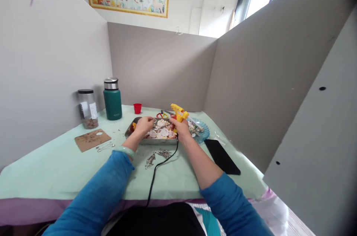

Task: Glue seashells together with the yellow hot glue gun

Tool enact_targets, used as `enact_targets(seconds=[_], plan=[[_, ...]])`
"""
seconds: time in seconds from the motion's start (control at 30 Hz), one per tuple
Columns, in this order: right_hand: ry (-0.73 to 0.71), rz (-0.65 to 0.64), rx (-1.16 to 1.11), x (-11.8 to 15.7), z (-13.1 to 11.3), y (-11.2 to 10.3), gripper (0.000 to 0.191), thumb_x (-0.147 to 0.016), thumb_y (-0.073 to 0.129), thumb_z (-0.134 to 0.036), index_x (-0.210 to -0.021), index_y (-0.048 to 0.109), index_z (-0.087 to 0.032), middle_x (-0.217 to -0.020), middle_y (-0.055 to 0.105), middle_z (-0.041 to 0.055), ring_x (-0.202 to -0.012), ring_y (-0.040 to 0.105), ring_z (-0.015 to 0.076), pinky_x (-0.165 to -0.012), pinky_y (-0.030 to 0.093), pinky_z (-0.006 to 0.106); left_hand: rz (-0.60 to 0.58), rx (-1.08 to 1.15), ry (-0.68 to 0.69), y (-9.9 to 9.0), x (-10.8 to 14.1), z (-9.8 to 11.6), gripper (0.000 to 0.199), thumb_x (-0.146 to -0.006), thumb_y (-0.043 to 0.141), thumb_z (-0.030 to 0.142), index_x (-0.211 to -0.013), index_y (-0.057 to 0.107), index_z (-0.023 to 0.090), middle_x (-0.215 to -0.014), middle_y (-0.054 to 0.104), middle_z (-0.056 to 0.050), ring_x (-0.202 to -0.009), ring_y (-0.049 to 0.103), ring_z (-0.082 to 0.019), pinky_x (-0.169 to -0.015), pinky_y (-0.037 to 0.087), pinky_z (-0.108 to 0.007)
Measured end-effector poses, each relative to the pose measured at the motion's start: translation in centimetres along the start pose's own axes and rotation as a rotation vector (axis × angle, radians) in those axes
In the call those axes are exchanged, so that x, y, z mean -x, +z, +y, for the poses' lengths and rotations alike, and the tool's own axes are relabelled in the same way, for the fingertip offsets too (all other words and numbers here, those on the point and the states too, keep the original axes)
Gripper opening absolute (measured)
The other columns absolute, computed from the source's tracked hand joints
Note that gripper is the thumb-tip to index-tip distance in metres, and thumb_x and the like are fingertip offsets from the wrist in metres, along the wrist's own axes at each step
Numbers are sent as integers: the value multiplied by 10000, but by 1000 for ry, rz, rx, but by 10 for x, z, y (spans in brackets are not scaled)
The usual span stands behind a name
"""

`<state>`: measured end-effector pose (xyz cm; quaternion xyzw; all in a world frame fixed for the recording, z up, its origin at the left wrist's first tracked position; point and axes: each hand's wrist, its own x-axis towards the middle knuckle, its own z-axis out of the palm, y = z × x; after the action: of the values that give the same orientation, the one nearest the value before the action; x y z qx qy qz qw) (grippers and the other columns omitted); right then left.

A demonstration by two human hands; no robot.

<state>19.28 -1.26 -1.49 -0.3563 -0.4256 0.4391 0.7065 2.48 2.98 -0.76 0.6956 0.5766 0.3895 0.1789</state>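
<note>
My right hand (180, 126) is wrapped round the handle of a yellow glue gun (178, 112), whose black cord (156, 171) runs down over the table's front edge. Over the left part of a metal tray (164, 141), my left hand (145, 124) is closed in a pinch on a small pale thing at its fingertips, too small to make out. Whitish and orange pieces (163, 131) fill the tray between and below both hands. Several metal pins (150, 159) lie in front of the tray.
A blue dish (205, 132) with small parts and a black flat object (222, 157) lie right. Behind the tray are a red cup (137, 108) and pliers (162, 115). A green bottle (113, 102), a jar (88, 109) and a brown board (92, 140) stand or lie left. Grey partitions surround the table.
</note>
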Motion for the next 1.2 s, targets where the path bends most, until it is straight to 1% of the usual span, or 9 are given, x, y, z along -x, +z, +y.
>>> enact_targets(seconds=[0.1,0.2,0.33,0.47,0.53,0.63,0.73,0.87,1.2], plan=[[-3,0,4,-1,1,-1,280,-575,696,-238,-807,552,-174,-512,501,-68,-406,451,76,-374,365,196,55,-250,26,-7,-5,-7,246,-753,545,287,-908,690,163,-862,702,-98,-842,626,-222,-722,431,-270],[-8,0,19,0,1,0,278,-580,694,-245,-808,555,-170,-494,492,-72,-392,446,73,-367,355,190,88,-359,-27,-13,-6,-10,241,-711,581,271,-918,677,191,-941,698,-96,-896,616,-225,-725,424,-267],[-7,8,31,1,0,0,287,-571,696,-246,-804,551,-163,-498,499,-68,-395,450,78,-368,360,198,104,-293,-79,-20,-4,-14,125,-576,659,172,-690,690,215,-852,705,-92,-843,614,-242,-655,407,-263],[-1,10,49,2,-1,1,273,-576,687,-249,-799,548,-176,-513,499,-64,-398,440,79,-372,357,207,154,-110,-46,-24,-7,-19,89,-527,656,118,-539,650,207,-578,647,-73,-677,603,-228,-556,378,-256],[8,12,62,3,-3,2,271,-575,686,-250,-801,553,-181,-527,506,-60,-406,444,81,-382,364,211,82,21,-42,-22,-8,-19,57,-555,650,143,-572,649,197,-490,604,-43,-559,574,-187,-506,368,-240],[12,-3,68,5,-4,3,285,-567,691,-254,-807,560,-174,-539,514,-56,-416,453,84,-388,365,213,-88,287,-24,-16,-7,-15,83,-594,667,214,-663,654,169,-525,622,-25,-459,529,-133,-452,363,-219],[6,-28,67,6,-5,4,308,-561,696,-267,-816,558,-161,-544,516,-58,-409,449,79,-382,352,207,-196,367,27,-10,-2,-8,150,-620,686,291,-640,649,147,-459,567,-10,-407,475,-109,-421,340,-213],[-24,-47,102,7,-4,5,302,-563,694,-276,-802,554,-156,-545,524,-59,-400,447,72,-383,351,202,-238,268,102,-7,7,1,220,-675,646,358,-618,643,145,-389,487,19,-359,424,-97,-396,300,-211],[-71,-90,295,10,-5,5,209,-623,672,-290,-778,594,-173,-498,514,-54,-413,446,76,-408,376,201,-276,273,235,-1,19,14,271,-721,601,415,-668,657,155,-424,507,17,-395,416,-92,-418,291,-204]])
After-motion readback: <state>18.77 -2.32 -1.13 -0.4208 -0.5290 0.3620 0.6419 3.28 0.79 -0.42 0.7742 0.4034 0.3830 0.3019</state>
